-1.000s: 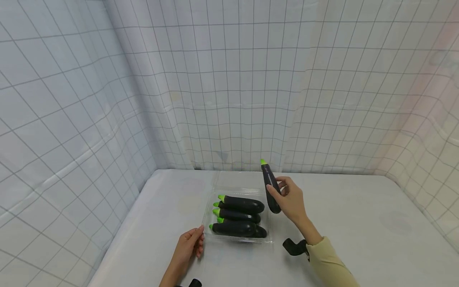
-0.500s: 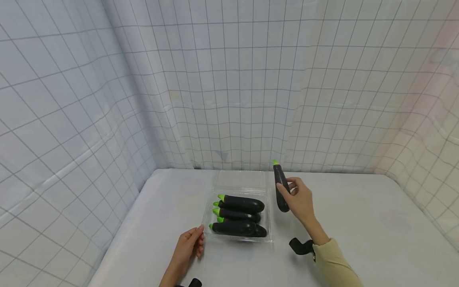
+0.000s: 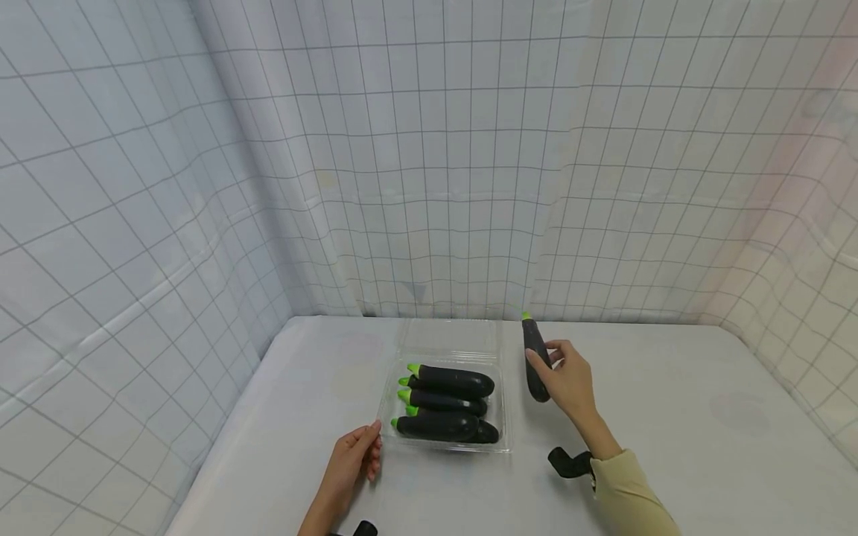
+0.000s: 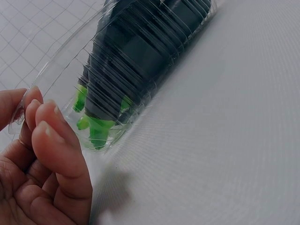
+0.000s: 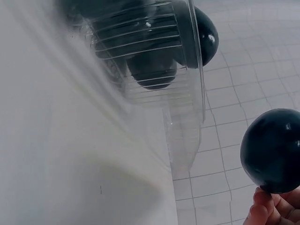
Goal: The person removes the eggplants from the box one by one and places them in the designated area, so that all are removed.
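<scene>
Just right of the open clear clamshell box [image 3: 462, 448], where several eggplants [image 3: 442, 402] lie piled, the right hand [image 3: 570, 378] grips another eggplant [image 3: 535, 341] above the table [image 3: 670, 417]; the left hand [image 3: 350, 458] pinches the box's near-left edge.

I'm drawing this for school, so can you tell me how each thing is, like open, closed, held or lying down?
Clear box: open
Lid: folded back, past the box
Piled eggplants: lying sideways in the box
Held eggplant: tilted, outside the box
Left hand: pinching the box's edge
Right hand: gripping the held eggplant
Grid curtain: hanging, wrinkled
</scene>
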{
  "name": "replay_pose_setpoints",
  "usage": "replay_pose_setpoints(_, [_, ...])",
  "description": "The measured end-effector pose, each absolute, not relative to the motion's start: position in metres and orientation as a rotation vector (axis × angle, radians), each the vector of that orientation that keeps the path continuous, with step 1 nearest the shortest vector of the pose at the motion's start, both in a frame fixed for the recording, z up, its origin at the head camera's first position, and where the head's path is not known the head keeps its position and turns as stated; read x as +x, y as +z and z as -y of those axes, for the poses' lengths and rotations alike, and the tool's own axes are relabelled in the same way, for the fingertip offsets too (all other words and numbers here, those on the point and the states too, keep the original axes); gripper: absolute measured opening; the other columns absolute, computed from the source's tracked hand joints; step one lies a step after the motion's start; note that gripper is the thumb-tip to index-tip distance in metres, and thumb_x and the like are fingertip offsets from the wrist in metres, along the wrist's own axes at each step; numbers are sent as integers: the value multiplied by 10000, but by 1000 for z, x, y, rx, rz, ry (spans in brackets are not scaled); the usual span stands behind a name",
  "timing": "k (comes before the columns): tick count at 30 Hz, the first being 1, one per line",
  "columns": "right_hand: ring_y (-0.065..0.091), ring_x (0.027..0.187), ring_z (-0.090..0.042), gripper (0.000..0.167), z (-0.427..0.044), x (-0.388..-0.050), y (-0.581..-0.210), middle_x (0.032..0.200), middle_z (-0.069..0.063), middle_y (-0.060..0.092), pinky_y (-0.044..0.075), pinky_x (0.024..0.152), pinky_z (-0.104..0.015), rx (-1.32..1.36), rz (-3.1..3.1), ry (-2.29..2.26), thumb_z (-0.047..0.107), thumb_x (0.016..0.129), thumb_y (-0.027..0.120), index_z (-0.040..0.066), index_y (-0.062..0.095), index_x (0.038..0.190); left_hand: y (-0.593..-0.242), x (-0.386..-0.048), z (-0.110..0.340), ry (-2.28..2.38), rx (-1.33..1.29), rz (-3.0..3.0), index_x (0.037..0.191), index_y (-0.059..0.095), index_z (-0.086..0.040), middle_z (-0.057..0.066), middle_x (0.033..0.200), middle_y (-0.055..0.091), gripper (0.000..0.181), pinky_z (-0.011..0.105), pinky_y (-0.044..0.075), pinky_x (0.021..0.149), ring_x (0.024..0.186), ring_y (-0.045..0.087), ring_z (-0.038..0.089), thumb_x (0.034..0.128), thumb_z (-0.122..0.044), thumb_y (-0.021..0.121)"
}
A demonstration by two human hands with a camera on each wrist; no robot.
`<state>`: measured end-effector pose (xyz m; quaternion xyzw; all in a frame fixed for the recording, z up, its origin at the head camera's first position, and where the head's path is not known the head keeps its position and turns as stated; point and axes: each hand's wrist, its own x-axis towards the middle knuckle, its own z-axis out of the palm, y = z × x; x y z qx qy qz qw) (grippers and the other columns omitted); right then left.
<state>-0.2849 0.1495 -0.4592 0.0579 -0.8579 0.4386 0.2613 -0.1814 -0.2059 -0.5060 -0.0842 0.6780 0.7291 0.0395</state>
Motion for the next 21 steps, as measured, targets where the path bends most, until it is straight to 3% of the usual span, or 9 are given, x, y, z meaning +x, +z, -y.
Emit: replay_pose_setpoints(21, [533, 606, -218, 482, -161, -286, -474, 790, -115, 592, 427, 491, -327, 41, 2624, 1011, 372, 841, 703, -46, 592, 1054, -506, -181, 206, 2239, -248, -2065, 758, 534, -55, 8, 641, 483, 383, 219, 403, 434, 502, 450, 107, 936, -390, 584])
